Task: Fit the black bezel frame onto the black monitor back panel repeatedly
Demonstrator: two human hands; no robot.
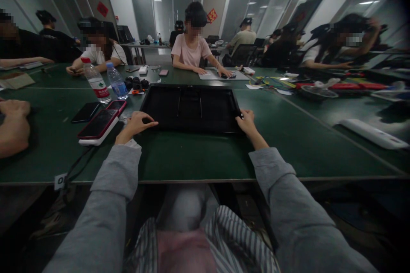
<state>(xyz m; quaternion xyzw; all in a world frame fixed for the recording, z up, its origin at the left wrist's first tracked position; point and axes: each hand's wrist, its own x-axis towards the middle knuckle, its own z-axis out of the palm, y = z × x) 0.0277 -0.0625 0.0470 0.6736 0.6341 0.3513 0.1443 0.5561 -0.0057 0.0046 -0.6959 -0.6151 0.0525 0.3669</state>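
Note:
A black, shallow, tray-like rectangular panel (214,111) lies on the green table in front of me. It has a raised rim and a rectangular frame or bracket at its middle; its exact kind is unclear. My left hand (137,123) is closed at the panel's near left corner, thumb and fingers pinching the edge. At the right edge, close to the near corner, my right hand (246,120) has its fingers around the rim. Both hands grip from the sides, and the fingertips beneath the panel are hidden.
Left of the panel are a phone in a red case (101,121) on a white block, a dark phone (86,112), and two bottles (119,83). A white power strip (373,133) lies right. A co-worker (192,47) sits opposite; another person's hand (14,126) rests at left.

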